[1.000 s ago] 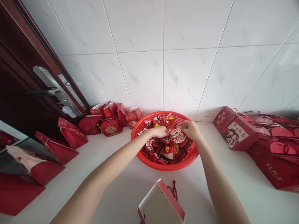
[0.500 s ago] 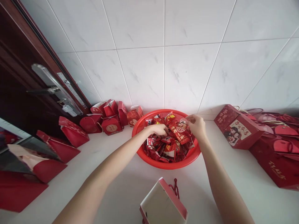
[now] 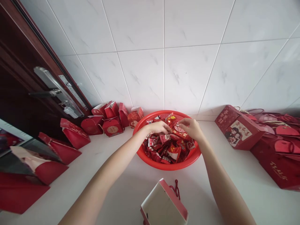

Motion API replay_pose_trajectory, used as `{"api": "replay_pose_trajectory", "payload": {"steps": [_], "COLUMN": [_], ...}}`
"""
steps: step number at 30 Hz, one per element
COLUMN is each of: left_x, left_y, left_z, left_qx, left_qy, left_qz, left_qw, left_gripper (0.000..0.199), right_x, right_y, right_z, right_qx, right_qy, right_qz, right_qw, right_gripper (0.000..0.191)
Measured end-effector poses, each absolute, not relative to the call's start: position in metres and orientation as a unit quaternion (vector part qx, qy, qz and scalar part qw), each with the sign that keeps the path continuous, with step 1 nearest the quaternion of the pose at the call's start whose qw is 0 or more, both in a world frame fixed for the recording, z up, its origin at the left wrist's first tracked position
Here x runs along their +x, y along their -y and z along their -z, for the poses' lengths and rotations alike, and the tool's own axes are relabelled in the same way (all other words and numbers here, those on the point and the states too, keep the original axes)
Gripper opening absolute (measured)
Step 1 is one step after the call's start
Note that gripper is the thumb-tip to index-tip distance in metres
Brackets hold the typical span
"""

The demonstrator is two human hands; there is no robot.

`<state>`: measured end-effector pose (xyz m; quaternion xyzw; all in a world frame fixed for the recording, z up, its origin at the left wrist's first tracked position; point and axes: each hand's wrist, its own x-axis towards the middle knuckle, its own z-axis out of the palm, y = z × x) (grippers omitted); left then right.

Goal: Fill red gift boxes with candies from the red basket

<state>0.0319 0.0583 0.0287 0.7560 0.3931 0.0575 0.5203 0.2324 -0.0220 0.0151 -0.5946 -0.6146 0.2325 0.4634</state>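
Note:
A red plastic basket (image 3: 168, 166) full of red wrapped snack packets (image 3: 173, 153) stands on the white surface. Over its right back part, my right hand (image 3: 192, 128) is closed at the edge of a red snack packet (image 3: 181, 132) with a pale round print. My left hand (image 3: 158, 127) reaches in over the middle, fingers curled together above the packets; what they grip, if anything, is hidden. Nearer to me stands an open box (image 3: 164, 203) with a pale inside and a red cord on its side.
Small red gift boxes (image 3: 112, 126) stand against the tiled wall at the left, and larger red boxes (image 3: 75, 132) line the door side. At the right are a printed red box (image 3: 239, 126) and red bags (image 3: 274, 156). A dark door (image 3: 21, 62) with a metal handle is at far left.
My right hand has moved left and tilted the red packet lower over the pile. My left hand has lifted slightly and shifted left, out of the packets.

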Motion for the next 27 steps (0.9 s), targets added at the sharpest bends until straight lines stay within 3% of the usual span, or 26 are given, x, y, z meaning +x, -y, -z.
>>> {"api": "replay_pose_trajectory", "payload": {"steps": [4, 10, 17, 21, 24, 27], "left_x": [0.034, 0.033, 0.038, 0.038, 0.036, 0.035], "left_y": [-0.056, -0.054, -0.053, -0.054, -0.053, -0.049], "left_z": [-0.035, -0.036, -0.030, -0.029, -0.030, -0.032], "left_qx": [0.737, 0.727, 0.736, 0.796, 0.871, 0.899], "left_qy": [-0.329, -0.308, -0.300, -0.353, -0.391, -0.394], "left_qz": [-0.135, -0.210, -0.257, -0.218, -0.057, 0.048], "left_qw": [0.574, 0.577, 0.550, 0.441, 0.290, 0.188], "left_gripper": [0.034, 0.034, 0.034, 0.038, 0.050, 0.048], "right_x": [0.230, 0.232, 0.231, 0.231, 0.234, 0.235], "right_y": [0.025, 0.030, 0.035, 0.034, 0.031, 0.029], "right_z": [-0.016, -0.021, -0.026, -0.027, -0.025, -0.023], "right_qx": [-0.553, -0.512, -0.505, -0.542, -0.568, -0.570], "right_qy": [0.656, 0.682, 0.658, 0.583, 0.524, 0.500], "right_qz": [-0.275, -0.346, -0.383, -0.359, -0.340, -0.334], "right_qw": [0.434, 0.391, 0.406, 0.487, 0.536, 0.560], "right_gripper": [0.017, 0.039, 0.037, 0.025, 0.021, 0.020]}}
